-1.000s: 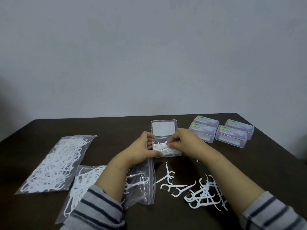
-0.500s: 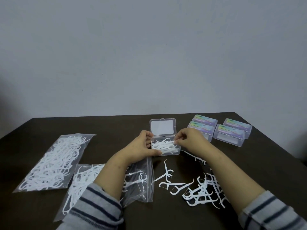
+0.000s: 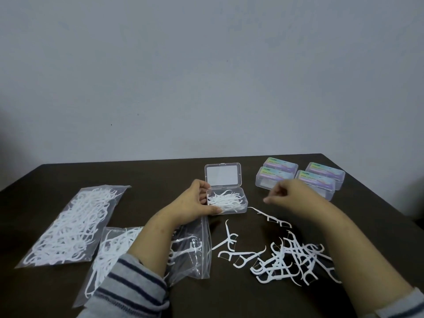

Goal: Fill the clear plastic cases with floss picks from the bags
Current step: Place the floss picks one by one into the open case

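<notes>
The loose floss picks [image 3: 291, 260] are spread on the surface [image 3: 149, 175] at 5 o'clock of the open case [image 3: 227, 200], beside the bags [image 3: 68, 226]. The right hand [image 3: 289, 198] has been withdrawn from the case to its 3 o'clock, fingers loosely curled and apparently empty. The case, partly filled, is held by the left hand [image 3: 195, 205] at its left edge; four closed cases [image 3: 298, 177] are grouped farther back, so another pick-up is judged next.

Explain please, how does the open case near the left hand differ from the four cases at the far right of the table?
The open case has its lid raised; the four closed cases have lids down. The open case holds loose white floss picks, while what the closed cases hold cannot be told. The left hand holds the open case; the closed cases stand untouched in two rows. The closed cases show purple-green labels; the open case's lid looks plain. All are clear, rectangular plastic.
</notes>
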